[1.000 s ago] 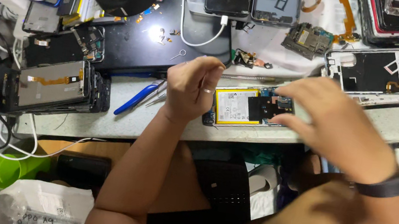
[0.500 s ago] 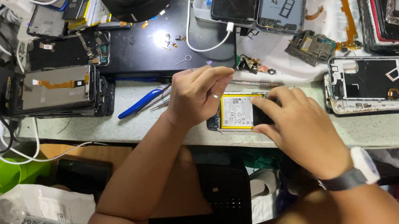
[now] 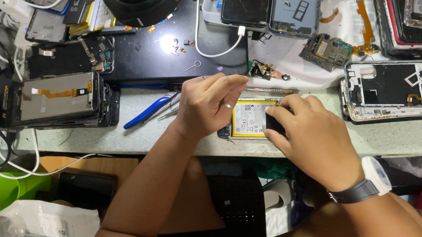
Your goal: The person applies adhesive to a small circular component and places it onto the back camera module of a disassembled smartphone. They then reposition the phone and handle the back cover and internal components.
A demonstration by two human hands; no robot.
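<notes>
**Opened phone under both hands, back already off**

The opened smartphone with its yellow-labelled battery (image 3: 250, 118) lies at the table's (image 3: 389, 144) near edge. Left hand (image 3: 207, 103) at its 9 o'clock, fingers pinched together above it; right hand (image 3: 313, 138) at 3 o'clock, fingers pressing its dark part. The battery sits in place; reassembly looks undone.

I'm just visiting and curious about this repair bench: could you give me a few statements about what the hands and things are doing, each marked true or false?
1. Both hands rest on an opened phone with a yellow-labelled battery. True.
2. The right hand wears a wristwatch. True.
3. The left hand holds the blue-handled pliers. False: they lie on the bench beside that hand, untouched.
4. A green cup stands on the bench top. False: it sits lower, below the bench edge.
5. The left hand wears a ring. True.
</notes>
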